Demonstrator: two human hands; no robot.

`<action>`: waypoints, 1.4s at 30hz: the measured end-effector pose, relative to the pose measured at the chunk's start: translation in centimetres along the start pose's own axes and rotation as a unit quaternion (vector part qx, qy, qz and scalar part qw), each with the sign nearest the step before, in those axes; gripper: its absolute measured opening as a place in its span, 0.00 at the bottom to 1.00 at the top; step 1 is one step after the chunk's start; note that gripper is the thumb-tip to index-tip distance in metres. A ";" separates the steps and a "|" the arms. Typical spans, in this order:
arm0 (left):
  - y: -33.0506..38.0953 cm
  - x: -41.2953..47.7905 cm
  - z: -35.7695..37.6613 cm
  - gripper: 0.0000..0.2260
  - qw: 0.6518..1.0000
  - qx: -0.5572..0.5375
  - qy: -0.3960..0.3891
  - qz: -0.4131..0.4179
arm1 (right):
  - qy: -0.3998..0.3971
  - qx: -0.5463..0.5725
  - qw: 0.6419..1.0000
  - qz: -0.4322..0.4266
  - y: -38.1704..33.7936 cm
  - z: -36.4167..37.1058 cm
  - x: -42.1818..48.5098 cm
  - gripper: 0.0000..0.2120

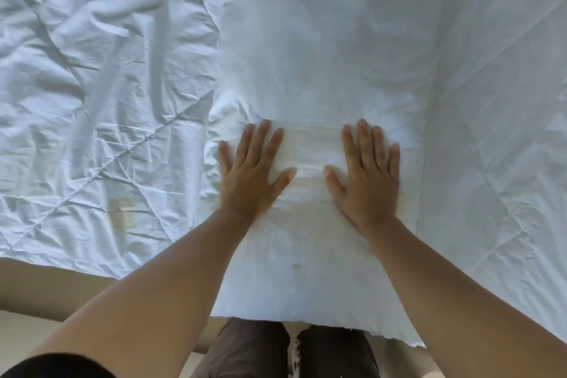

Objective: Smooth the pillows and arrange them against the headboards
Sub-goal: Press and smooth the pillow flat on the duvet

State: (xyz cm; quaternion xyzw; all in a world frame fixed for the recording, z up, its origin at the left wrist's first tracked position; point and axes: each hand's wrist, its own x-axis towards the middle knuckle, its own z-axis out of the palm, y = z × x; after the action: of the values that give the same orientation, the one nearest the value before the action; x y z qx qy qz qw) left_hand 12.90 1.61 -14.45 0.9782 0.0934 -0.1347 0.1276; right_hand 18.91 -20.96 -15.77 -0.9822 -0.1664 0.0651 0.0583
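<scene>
A long white pillow (319, 55) lies lengthwise on the bed, running from the near edge away from me. My left hand (250, 169) rests flat on it, palm down, fingers spread. Beside it, my right hand (365, 172) presses flat on the same pillow, fingers apart. A band of folded pillowcase fabric shows between the two hands. The pillow's near end overhangs the bed edge above my legs. No headboard is in view.
A crumpled white quilted duvet (92, 86) covers the bed left of the pillow, with a yellowish stain near its front. Smoother quilt (497, 132) lies to the right. The beige bed edge (46, 291) runs along the lower left.
</scene>
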 end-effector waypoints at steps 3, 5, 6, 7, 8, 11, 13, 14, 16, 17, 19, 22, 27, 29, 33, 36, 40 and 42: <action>-2.0 -1.1 0.0 0.36 0.998 -0.022 -0.012 -0.064 | -0.031 0.000 0.999 0.040 2.2 -0.3 -1.1 0.40; -2.5 -1.2 0.7 0.37 0.996 -0.038 -0.015 -0.079 | -0.046 0.012 0.997 0.063 3.2 0.1 -1.5 0.41; -2.5 -0.9 1.3 0.37 0.996 -0.048 -0.014 -0.078 | -0.050 0.021 0.996 0.067 3.6 0.6 -1.6 0.41; -2.4 -0.6 1.9 0.38 0.995 -0.057 -0.008 -0.076 | -0.048 0.030 0.996 0.066 3.9 1.1 -1.5 0.41; -2.4 -0.3 2.7 0.38 0.995 -0.061 0.001 -0.072 | -0.044 0.037 0.996 0.062 4.1 1.7 -1.3 0.41; -2.6 0.6 4.9 0.37 0.996 -0.065 0.023 -0.059 | -0.024 0.049 0.997 0.057 4.2 3.9 -0.5 0.41; -3.0 1.1 6.2 0.37 0.996 -0.067 0.031 -0.054 | -0.012 0.051 0.997 0.053 4.3 5.2 -0.2 0.40; -3.1 1.3 6.6 0.37 0.996 -0.068 0.034 -0.051 | -0.007 0.054 0.997 0.052 4.4 5.8 0.0 0.40; -3.1 1.6 6.9 0.37 0.996 -0.067 0.034 -0.045 | -0.002 0.059 0.997 0.052 4.4 6.2 0.2 0.40; -3.1 1.8 6.8 0.37 0.996 -0.067 0.031 -0.046 | 0.000 0.060 0.997 0.052 4.4 6.0 0.3 0.40; -2.8 1.6 5.9 0.37 0.996 -0.069 0.016 -0.050 | -0.007 0.065 0.996 0.054 4.2 5.1 0.2 0.39; -2.1 1.0 3.5 0.37 0.994 -0.077 -0.007 -0.073 | -0.026 0.067 0.996 0.060 3.7 2.6 0.1 0.39; -0.5 0.2 -1.6 0.37 0.993 -0.086 0.032 -0.075 | 0.001 0.112 0.993 0.032 3.1 -2.2 0.9 0.38; 0.3 1.5 -3.8 0.35 0.993 -0.087 0.070 -0.038 | 0.032 0.122 0.992 0.009 2.7 -4.0 2.8 0.37; 2.6 7.2 -7.5 0.28 0.990 -0.073 0.116 0.044 | 0.071 0.096 0.992 -0.045 -0.2 -6.8 9.2 0.36; 3.7 11.6 -8.2 0.26 0.990 -0.035 0.114 0.075 | 0.070 0.051 0.994 -0.066 -1.9 -6.7 13.2 0.35; 2.8 14.2 -5.0 0.27 0.993 0.026 0.098 0.058 | 0.059 0.024 0.996 -0.054 -1.6 -3.1 15.0 0.37; 2.6 14.7 -2.8 0.28 0.993 0.039 0.095 0.051 | 0.063 0.027 0.997 -0.044 -1.5 -1.0 15.1 0.37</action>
State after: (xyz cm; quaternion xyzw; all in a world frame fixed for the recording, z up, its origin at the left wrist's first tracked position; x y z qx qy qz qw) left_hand 28.10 2.13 -15.47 0.9943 0.0499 -0.0383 0.0865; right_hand 32.71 -14.59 -16.22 -0.9741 -0.2039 0.0048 0.0976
